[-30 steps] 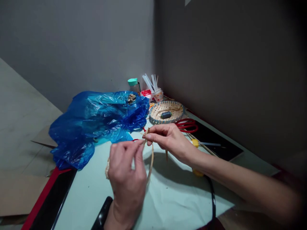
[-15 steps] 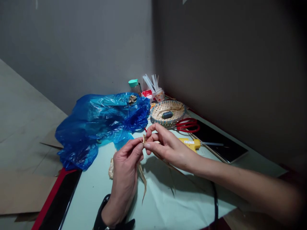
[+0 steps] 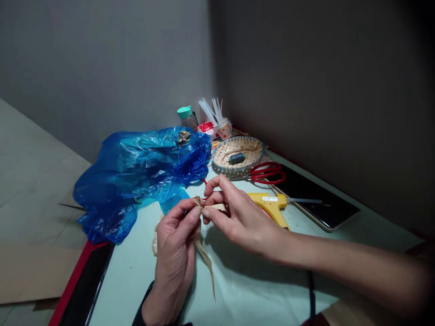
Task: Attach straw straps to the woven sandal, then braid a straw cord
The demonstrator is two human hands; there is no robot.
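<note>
Thumb and fingers of my left hand are pinched on a dry, tan strip that looks like plant husk. Its small folded end stands up between the fingertips, and a long pointed tail hangs below over the table. My right hand meets the left one fingertip to fingertip, its thumb and fingers closed on a paler stretch of the strip. Whether this is one piece or two I cannot tell. Behind my left wrist, a pale bundle is mostly hidden.
A blue plastic bag lies left. Behind my hands are a woven basket holding a thread spool, red-handled scissors, a yellow glue gun, a black phone-like slab, a cup of glue sticks and a green-lidded jar.
The folded end between my fingertips has shifted slightly left and down. More of the pale strip shows by my right fingers, and the view has shifted a little, uncovering more of the glue gun.
</note>
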